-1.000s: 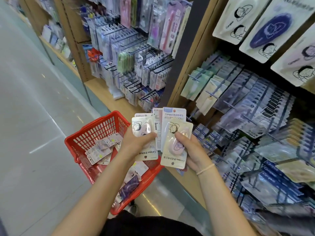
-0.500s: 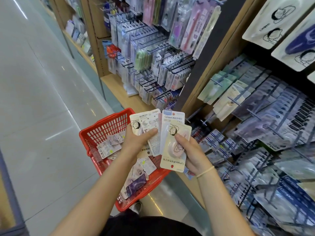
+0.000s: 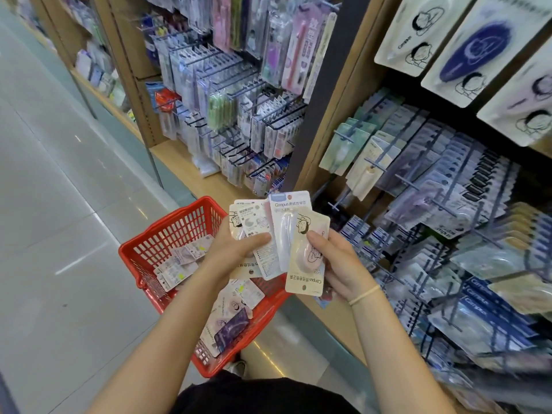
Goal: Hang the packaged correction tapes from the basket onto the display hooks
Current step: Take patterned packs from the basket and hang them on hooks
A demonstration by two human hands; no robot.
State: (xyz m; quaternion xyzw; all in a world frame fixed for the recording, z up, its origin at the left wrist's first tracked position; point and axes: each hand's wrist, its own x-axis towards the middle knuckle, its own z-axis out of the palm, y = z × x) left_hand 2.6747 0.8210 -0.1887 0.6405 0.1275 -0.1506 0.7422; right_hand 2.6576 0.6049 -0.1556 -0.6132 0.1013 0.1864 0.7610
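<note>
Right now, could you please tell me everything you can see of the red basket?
The red basket is plastic-looking, with slotted lattice walls and a solid rim. It sits low beside the wooden shelf unit, below the person's hands, tilted in this view. Several packaged correction tapes lie loose inside, pale cards and one dark purple pack. The left forearm crosses in front of it; what supports it cannot be seen.

A fan of packaged correction tapes (image 3: 268, 234) is held above the red basket (image 3: 179, 234), their cards overlapping; one white card reads Campus at its top and stands upright; in front of it a cream card with a pink tape (image 3: 306, 258) and a cartoon figure hangs upside down, its print inverted; more packs (image 3: 179, 264) lie loose and flat inside the basket, one dark purple; the display hooks (image 3: 418, 186) to the right already carry rows of similar cards.
</note>
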